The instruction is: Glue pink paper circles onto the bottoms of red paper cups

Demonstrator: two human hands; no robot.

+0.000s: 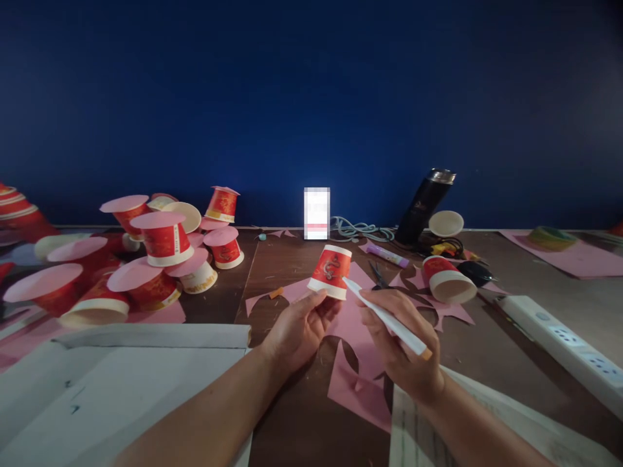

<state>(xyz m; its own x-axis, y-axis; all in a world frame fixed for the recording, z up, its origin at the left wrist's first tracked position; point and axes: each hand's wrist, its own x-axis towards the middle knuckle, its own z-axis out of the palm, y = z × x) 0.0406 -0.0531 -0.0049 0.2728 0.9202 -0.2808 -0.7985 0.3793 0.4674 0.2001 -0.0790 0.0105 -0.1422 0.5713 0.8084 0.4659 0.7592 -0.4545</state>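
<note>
My left hand (304, 331) grips a red paper cup (332, 264) with a dragon print near its wide white rim, which faces down. The cup is tilted slightly above the table. In my right hand (406, 344) is a white marker (394, 324) with an orange back end. Its pale tip is at the cup's lower right side; whether it touches cannot be made out. Below both hands lies a cut-up sheet of pink paper (348, 321). An orange cap-like piece (276, 293) rests to the left of the cup.
Several red cups with pink paper discs (163, 237) are piled at left. Scissors (377, 275), a purple glue stick (387, 255), a lying cup (450, 282), a black flask (423, 207) and a power strip (559, 337) are at right. A white board (146, 395) lies front left.
</note>
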